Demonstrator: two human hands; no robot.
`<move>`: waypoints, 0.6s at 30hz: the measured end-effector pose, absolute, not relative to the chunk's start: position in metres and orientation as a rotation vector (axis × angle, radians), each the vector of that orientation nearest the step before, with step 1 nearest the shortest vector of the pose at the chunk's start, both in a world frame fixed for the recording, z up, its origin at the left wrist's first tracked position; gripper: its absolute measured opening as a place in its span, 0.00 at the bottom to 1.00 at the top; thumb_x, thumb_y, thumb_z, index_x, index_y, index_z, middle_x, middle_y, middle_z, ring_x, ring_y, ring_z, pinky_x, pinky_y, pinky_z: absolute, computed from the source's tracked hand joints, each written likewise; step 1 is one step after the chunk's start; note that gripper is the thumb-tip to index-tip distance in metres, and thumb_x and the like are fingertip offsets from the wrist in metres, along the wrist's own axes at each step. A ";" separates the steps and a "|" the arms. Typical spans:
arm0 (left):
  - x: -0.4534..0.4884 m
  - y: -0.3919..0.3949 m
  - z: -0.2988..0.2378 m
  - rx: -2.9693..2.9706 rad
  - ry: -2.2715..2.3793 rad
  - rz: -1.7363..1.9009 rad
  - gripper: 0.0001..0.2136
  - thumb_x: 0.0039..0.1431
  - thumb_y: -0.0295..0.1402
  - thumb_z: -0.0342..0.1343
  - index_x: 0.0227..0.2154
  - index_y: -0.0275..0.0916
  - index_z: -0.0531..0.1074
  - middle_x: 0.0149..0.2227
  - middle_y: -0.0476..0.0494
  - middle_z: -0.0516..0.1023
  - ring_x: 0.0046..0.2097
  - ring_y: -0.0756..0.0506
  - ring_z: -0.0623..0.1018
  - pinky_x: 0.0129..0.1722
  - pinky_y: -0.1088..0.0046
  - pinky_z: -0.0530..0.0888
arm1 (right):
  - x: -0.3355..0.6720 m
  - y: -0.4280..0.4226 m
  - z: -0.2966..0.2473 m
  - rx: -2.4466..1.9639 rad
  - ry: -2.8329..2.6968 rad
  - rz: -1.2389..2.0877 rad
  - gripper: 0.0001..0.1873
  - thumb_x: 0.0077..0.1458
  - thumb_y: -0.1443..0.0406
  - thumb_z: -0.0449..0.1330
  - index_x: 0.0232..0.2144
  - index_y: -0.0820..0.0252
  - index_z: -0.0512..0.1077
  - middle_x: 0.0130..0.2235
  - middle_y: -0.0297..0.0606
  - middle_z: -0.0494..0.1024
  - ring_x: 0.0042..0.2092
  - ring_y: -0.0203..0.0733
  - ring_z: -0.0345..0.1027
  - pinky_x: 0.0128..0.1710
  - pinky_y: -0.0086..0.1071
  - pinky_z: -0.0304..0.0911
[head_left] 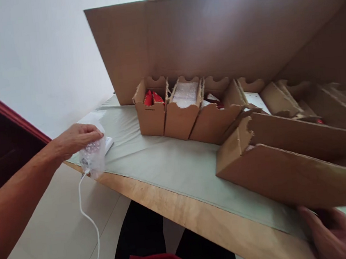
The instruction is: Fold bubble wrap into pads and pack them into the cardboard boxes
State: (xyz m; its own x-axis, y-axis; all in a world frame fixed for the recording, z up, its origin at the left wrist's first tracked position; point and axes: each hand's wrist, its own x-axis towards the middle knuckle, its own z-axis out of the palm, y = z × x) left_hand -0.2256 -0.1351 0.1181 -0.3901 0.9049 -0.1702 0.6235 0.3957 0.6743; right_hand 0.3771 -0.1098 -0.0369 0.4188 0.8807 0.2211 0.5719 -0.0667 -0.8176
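My left hand (82,137) is closed over the top of a clear bubble-wrap bag (94,156) at the table's left front edge. A white cable (94,224) hangs down from beside the bag towards the floor. Just behind the bag lies a small white item (109,143), partly hidden. My right hand (335,232) is at the lower right, by the bottom edge of a long open cardboard box (291,170). Its thumb and fingers are blurred and partly cut off, so what they touch or hold is unclear.
Several cardboard bins stand in a row: one has red packets (153,98), another a bubble-wrapped bundle (184,93). Behind them rises a large cardboard panel (206,31). A greenish cloth (170,158) covers the table, whose plywood edge (168,204) runs along the front.
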 end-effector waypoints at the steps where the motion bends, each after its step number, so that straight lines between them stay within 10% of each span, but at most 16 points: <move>1: -0.201 -0.131 0.114 1.301 1.950 0.701 0.13 0.52 0.46 0.58 0.26 0.41 0.72 0.22 0.51 0.72 0.25 0.48 0.68 0.27 0.70 0.64 | 0.377 -0.111 -0.036 -1.822 -1.230 0.434 0.13 0.44 0.48 0.66 0.30 0.42 0.72 0.34 0.52 0.79 0.39 0.64 0.73 0.39 0.59 0.61; 6: -0.068 -0.109 0.067 1.108 1.462 0.619 0.16 0.43 0.48 0.63 0.24 0.41 0.69 0.24 0.50 0.72 0.27 0.47 0.72 0.30 0.68 0.69 | 0.375 -0.117 -0.033 -1.827 -1.226 0.492 0.18 0.45 0.49 0.63 0.35 0.51 0.72 0.38 0.50 0.80 0.40 0.58 0.74 0.45 0.52 0.66; 13: 0.028 -0.087 0.037 1.450 1.381 0.666 0.28 0.51 0.50 0.59 0.50 0.36 0.73 0.45 0.33 0.81 0.45 0.38 0.81 0.41 0.61 0.77 | 0.383 -0.125 -0.050 -1.603 -1.185 0.587 0.32 0.49 0.50 0.63 0.52 0.60 0.69 0.48 0.48 0.80 0.45 0.53 0.76 0.49 0.49 0.71; 18: 0.069 -0.075 0.018 1.647 1.277 0.732 0.44 0.49 0.49 0.61 0.69 0.41 0.56 0.69 0.27 0.62 0.64 0.31 0.71 0.55 0.51 0.74 | 0.383 -0.126 -0.048 -1.519 -1.215 0.565 0.36 0.53 0.51 0.63 0.59 0.60 0.65 0.56 0.51 0.75 0.54 0.55 0.72 0.52 0.48 0.70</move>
State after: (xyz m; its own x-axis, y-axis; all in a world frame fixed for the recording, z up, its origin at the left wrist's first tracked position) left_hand 0.0694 -0.0749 0.0181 0.2915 0.9540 -0.0703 0.4216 -0.0621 0.9047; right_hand 0.3826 -0.1260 -0.0475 0.3703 0.8980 0.2375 0.3964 0.0785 -0.9147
